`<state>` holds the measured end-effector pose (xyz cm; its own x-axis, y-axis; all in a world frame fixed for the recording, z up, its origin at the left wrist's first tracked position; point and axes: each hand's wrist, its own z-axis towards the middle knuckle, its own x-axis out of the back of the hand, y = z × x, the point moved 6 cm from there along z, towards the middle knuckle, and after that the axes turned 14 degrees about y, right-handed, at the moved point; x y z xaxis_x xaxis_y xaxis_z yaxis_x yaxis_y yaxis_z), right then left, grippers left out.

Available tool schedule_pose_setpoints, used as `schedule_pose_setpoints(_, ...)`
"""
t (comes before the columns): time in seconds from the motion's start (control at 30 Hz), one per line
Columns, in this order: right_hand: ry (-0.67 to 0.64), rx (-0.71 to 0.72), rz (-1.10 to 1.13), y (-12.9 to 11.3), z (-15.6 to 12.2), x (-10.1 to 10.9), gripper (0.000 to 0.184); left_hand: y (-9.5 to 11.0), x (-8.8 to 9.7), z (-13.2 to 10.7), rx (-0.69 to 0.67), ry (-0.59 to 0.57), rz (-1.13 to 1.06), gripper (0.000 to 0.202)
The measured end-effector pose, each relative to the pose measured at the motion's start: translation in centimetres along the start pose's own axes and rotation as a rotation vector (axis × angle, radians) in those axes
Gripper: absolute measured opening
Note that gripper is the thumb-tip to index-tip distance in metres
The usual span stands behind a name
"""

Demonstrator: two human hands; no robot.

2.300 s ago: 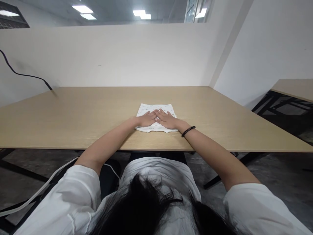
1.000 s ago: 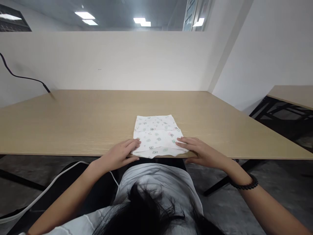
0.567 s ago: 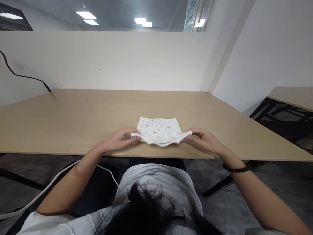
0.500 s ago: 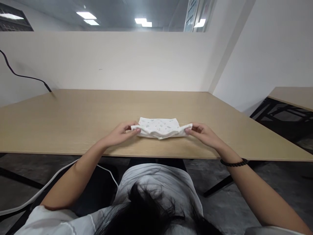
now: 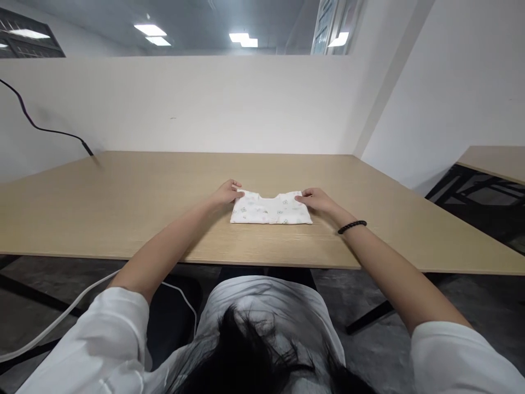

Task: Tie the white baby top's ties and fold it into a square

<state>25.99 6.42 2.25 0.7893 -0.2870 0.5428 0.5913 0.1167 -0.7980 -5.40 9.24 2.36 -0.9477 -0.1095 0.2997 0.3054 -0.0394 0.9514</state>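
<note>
Centre of frame, on tan table point(image 5: 123, 208): folded printed cloth point(image 5: 270, 210) lay flat | left hand point(image 5: 226, 192) and right hand point(image 5: 315, 199) pinched its far corners | fold seemingly being laid down | next move called for loosened fingers, flat palms.

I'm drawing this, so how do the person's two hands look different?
The right hand wears a black bead bracelet; the left hand has none. The left hand touches the far left corner of the folded white printed cloth, the right hand its far right corner. Both reach over the tan wooden table.
</note>
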Motion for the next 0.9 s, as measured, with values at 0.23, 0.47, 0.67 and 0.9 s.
schedule_pose_setpoints(0.23, 0.054, 0.061, -0.142, 1.6, 0.3, -1.4, 0.024, -2.6, -0.2, 0.2, -0.045, 0.022, -0.002, 0.03)
schedule_pose_setpoints(0.47, 0.138, 0.124, -0.25, 1.8, 0.4, -1.4, 0.03, -1.5, 0.3, 0.0, -0.22, 0.244, 0.116, 0.034)
schedule_pose_setpoints(0.67, 0.307, 0.435, -0.297, -1.9, -1.3, -1.4, 0.056, 3.0, -2.0, -4.9, -0.717, 0.213, 0.411, 0.041)
schedule_pose_setpoints(0.9, -0.139, 0.494, -0.568, -4.1, -5.3, -6.8, 0.081, 0.9, -7.3, -7.4, -0.674, -0.176, 0.815, 0.074)
